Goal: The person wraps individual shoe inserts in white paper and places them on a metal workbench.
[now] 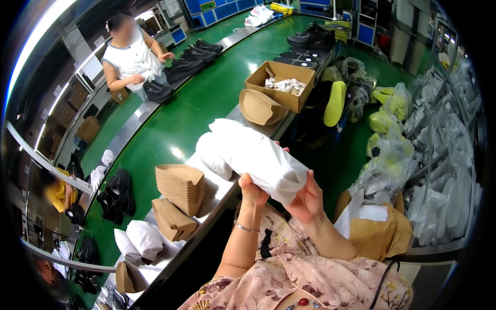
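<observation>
Above the surface edge: 1 white paper-wrapped bundle (261, 157), gripped at its near end by left hand (252, 192) and right hand (306, 199), fingers curled around it. Beside it, 1 tan stack of folded cardboard inserts (181, 187); farther off, 1 open brown carton (280, 84). Green conveyor surface (191, 111) carries black shoes (183, 68); factory room.

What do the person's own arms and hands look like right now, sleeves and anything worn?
Both forearms are bare, with no gloves and no sleeves reaching them. The left hand has a thin metal bangle around the wrist. The right hand shows no ring, watch or band. Below the arms is a pale pink floral garment.
</observation>
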Demonstrator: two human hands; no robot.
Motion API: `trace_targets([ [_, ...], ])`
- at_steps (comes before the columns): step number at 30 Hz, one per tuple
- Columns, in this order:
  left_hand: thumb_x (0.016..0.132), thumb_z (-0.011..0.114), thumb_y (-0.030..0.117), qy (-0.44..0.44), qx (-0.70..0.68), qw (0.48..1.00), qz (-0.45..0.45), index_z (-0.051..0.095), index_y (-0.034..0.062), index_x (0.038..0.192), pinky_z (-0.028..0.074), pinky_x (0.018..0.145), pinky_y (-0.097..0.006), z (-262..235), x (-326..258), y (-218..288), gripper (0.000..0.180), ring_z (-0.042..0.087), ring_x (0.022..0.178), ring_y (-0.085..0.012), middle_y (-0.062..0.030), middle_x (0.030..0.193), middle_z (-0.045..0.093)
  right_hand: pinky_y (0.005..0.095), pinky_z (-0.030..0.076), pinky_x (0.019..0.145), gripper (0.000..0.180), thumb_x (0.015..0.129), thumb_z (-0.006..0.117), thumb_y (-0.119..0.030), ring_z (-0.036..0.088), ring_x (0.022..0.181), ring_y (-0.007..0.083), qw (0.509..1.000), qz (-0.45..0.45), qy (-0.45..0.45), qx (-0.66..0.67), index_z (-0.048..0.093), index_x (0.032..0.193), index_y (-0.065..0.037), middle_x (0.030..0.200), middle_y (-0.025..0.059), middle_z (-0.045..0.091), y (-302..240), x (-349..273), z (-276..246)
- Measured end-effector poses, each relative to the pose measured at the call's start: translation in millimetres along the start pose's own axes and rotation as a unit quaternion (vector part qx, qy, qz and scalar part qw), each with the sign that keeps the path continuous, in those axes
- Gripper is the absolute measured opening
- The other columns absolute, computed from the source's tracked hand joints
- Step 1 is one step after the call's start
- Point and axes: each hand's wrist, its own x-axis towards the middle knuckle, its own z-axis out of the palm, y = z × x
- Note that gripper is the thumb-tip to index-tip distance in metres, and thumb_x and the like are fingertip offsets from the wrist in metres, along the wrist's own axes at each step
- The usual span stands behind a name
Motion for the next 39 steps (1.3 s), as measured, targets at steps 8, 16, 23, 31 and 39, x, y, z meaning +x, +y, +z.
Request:
trace_targets([
  [8,0.067,0.075,0.033,0.116,0.099,0.988,0.0,0.039,-0.0002,0.124,0.041,0.094,-0.035,-43,-17,0,0.075,0.05,0.108,-0.0216,-0.0083,0.118,0.049,0.0385,0.033,0.098,0.084,0.08,0.061,-0.049,0.036,0.124,0.0262,0.798,-0.14,0.149,-0.566,0.018,0.138,-0.006,0.136,0.0171,0.033,-41,-16,-44],
  [16,0.063,0.076,0.045,0.062,0.166,0.982,-0.061,0.034,-0.0019,0.126,0.036,0.095,-0.032,-29,-17,-35,0.089,0.046,0.11,-0.0204,-0.009,0.117,0.048,0.0326,0.037,0.093,0.074,0.062,0.073,-0.014,0.046,0.107,0.0215,0.75,-0.251,0.11,-0.602,0.032,0.123,0.002,0.117,0.0145,0.044,-7,-21,-33],
  [23,0.088,0.056,0.023,0.172,0.662,0.665,0.301,0.019,-0.0087,0.135,0.028,0.101,-0.038,-43,-10,28,0.068,0.035,0.121,-0.036,-0.0249,0.134,0.032,0.0369,0.041,0.088,0.078,0.055,0.076,-0.011,0.05,0.101,0.0291,0.479,-0.332,-0.037,-0.812,0.036,0.121,-0.004,0.113,0.0194,0.047,-46,-1,-33],
  [31,0.091,0.053,0.027,0.22,0.283,0.934,-0.003,0.061,-0.0041,0.087,0.044,0.065,-0.023,-58,35,76,0.032,0.055,0.072,-0.0103,-0.0046,0.082,0.062,0.0427,0.041,0.085,0.079,0.053,0.078,-0.012,0.05,0.099,0.0384,0.428,-0.329,-0.201,-0.817,0.036,0.12,-0.004,0.116,0.0233,0.046,-42,33,-4],
  [39,0.092,0.05,0.031,0.175,0.28,0.94,-0.084,0.056,-0.0067,0.096,0.05,0.076,-0.034,-82,154,152,0.039,0.061,0.082,-0.0214,-0.0141,0.094,0.061,0.0339,0.043,0.084,0.07,0.06,0.076,-0.012,0.053,0.095,0.0227,0.593,-0.324,-0.029,-0.736,0.037,0.117,-0.001,0.103,0.0138,0.052,-16,146,-12],
])
